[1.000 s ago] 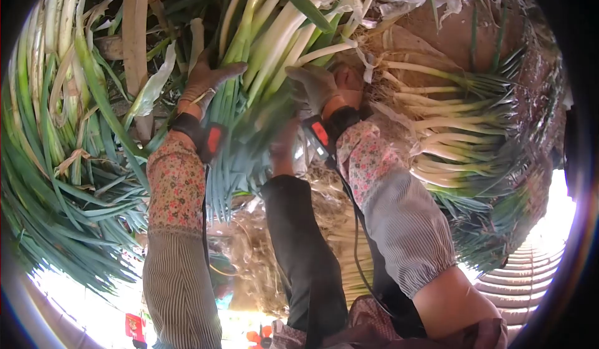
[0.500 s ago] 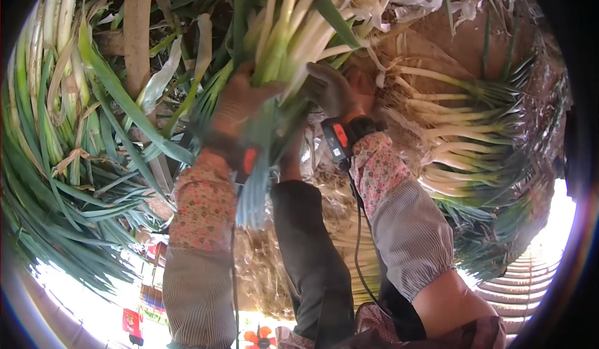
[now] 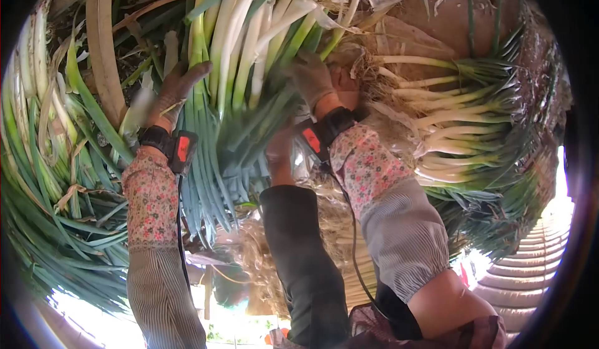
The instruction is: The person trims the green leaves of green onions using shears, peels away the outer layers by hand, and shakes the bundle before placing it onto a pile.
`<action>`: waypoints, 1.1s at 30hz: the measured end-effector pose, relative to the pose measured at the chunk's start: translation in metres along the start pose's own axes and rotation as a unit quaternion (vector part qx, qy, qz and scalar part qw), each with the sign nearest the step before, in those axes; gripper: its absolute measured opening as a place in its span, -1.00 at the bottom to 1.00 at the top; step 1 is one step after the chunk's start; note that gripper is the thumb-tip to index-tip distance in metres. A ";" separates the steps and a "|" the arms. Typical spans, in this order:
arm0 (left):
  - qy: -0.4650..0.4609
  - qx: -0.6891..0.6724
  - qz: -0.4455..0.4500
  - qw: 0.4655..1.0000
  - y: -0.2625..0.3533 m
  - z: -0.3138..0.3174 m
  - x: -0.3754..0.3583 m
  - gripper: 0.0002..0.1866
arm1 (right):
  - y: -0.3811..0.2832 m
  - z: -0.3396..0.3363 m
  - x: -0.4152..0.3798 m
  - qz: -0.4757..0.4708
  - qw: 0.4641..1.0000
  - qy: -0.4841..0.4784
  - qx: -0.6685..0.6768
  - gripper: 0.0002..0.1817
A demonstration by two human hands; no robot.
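Between my two gloved hands lies a spread bunch of green onions (image 3: pixel 240 49), white stalks at the top and long green leaves hanging down. My left hand (image 3: pixel 178 93) is at the bunch's left edge, its thumb stretched out against the stalks and its other fingers mostly hidden. At the right edge, my right hand (image 3: pixel 315 80) rests its extended, slightly blurred fingers by the stalks and leaves. Both wrists wear black straps with red-marked devices. Behind the leaves a bare foot (image 3: pixel 279 155) in a dark trouser leg shows partly.
A large pile of green onions (image 3: pixel 50 180) curves along the left. On the right, a row of smaller green onions (image 3: pixel 455 137) lies with roots inward on plastic sheeting. A flat brown strip (image 3: pixel 103 49) stands at upper left. Dry roots (image 3: pixel 268 255) lie below.
My hands have moved apart, the left one further left and down. The gathered bunch has fanned out wider and lies further left.
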State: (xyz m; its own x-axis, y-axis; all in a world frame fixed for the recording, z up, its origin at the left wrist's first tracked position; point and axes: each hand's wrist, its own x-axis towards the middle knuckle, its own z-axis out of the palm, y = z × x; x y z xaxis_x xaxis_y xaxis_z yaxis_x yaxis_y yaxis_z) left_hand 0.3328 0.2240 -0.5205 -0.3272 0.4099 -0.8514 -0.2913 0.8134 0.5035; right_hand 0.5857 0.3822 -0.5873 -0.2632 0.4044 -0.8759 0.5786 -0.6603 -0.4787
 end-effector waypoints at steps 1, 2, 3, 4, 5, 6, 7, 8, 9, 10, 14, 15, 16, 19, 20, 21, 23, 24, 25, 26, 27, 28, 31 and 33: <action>-0.001 -0.001 0.008 1.000 -0.002 -0.003 0.004 -0.18 | -0.021 -0.001 -0.004 -0.013 1.000 0.001 -0.013 -0.29; -0.003 -0.001 0.015 1.000 -0.003 -0.006 0.006 -0.19 | -0.028 -0.002 -0.006 -0.023 0.999 0.003 -0.023 -0.30; -0.004 -0.001 0.023 1.000 -0.004 -0.009 0.007 -0.20 | -0.020 -0.001 0.004 -0.031 0.999 0.019 -0.028 -0.33; -0.021 -0.021 0.009 1.000 -0.005 -0.011 0.008 -0.21 | -0.020 -0.003 0.007 -0.048 0.997 0.008 -0.063 -0.38; -0.039 -0.041 -0.005 0.998 -0.005 -0.009 0.008 -0.23 | -0.024 -0.005 0.006 -0.065 0.993 -0.002 -0.098 -0.43; -0.056 -0.061 -0.020 0.996 0.003 -0.005 0.003 -0.24 | -0.036 -0.004 -0.001 -0.081 0.988 -0.013 -0.133 -0.48; -0.040 -0.064 -0.007 0.997 0.008 0.006 -0.004 -0.29 | -0.049 -0.010 -0.012 0.037 0.993 -0.108 -0.007 -0.56; -0.095 -0.051 -0.033 0.994 -0.009 0.007 0.009 -0.25 | -0.052 -0.012 -0.011 0.062 0.992 -0.110 -0.019 -0.58; -0.080 -0.047 0.013 0.996 -0.005 0.018 0.000 -0.22 | -0.053 -0.013 -0.009 0.087 0.989 -0.111 -0.030 -0.60; -0.066 -0.043 0.055 0.995 -0.003 0.037 -0.010 -0.18 | -0.049 -0.014 -0.010 0.118 0.986 -0.112 -0.041 -0.61; 0.010 0.100 -0.014 0.995 0.013 0.076 -0.041 -0.14 | -0.051 0.005 -0.053 0.055 0.973 0.061 0.214 -0.63; 0.046 0.156 -0.018 0.986 0.025 0.083 -0.051 -0.09 | -0.047 0.000 -0.052 -0.030 0.981 0.099 0.162 -0.65; 0.083 0.209 -0.021 0.974 0.035 0.088 -0.059 -0.05 | -0.041 -0.010 -0.049 -0.118 0.978 0.134 0.109 -0.67; 0.121 0.268 -0.009 0.956 0.036 0.102 -0.070 -0.08 | -0.112 0.001 -0.074 -0.297 0.946 0.134 -0.008 -0.65; 0.133 0.294 -0.008 0.947 0.038 0.111 -0.073 -0.14 | -0.152 0.010 -0.090 -0.339 0.932 0.119 -0.041 -0.62; 0.165 0.308 -0.008 0.937 0.041 0.120 -0.078 -0.19 | -0.182 0.024 -0.100 -0.369 0.914 0.065 -0.155 -0.66; 0.194 0.317 0.001 0.928 0.040 0.133 -0.084 -0.07 | -0.206 0.044 -0.089 -0.460 0.753 -0.019 -0.471 -0.63; 0.212 0.321 0.005 0.923 0.041 0.138 -0.085 -0.01 | -0.210 0.061 -0.080 -0.491 0.660 -0.030 -0.568 -0.53; 0.199 0.316 -0.025 0.927 0.041 0.143 -0.086 -0.02 | -0.213 0.075 -0.071 -0.462 0.607 -0.061 -0.644 -0.49; 0.200 0.310 -0.033 0.929 0.041 0.146 -0.087 -0.03 | -0.218 0.091 -0.067 -0.427 0.548 -0.090 -0.714 -0.45; 0.205 0.303 -0.040 0.930 0.042 0.147 -0.086 -0.04 | -0.216 0.104 -0.056 -0.443 0.514 -0.089 -0.729 -0.45; 0.209 0.297 -0.047 0.931 0.042 0.149 -0.085 -0.05 | -0.209 0.116 -0.044 -0.460 0.479 -0.088 -0.743 -0.44; 0.274 0.325 -0.031 0.905 0.030 0.165 -0.083 -0.10 | -0.175 0.139 -0.005 -0.543 0.390 -0.083 -0.739 -0.46; 0.289 0.295 -0.019 0.911 0.028 0.169 -0.080 -0.16 | -0.143 0.142 0.044 -0.660 0.310 -0.015 -0.684 -0.47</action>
State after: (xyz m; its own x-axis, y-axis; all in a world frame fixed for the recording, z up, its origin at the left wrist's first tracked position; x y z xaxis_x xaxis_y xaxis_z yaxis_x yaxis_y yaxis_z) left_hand 0.5027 0.2836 -0.4631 -0.7950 0.2297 -0.5615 0.1656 0.9726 0.1633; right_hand 0.3815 0.4047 -0.5664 -0.9628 -0.2694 0.0194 -0.2686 0.9626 0.0352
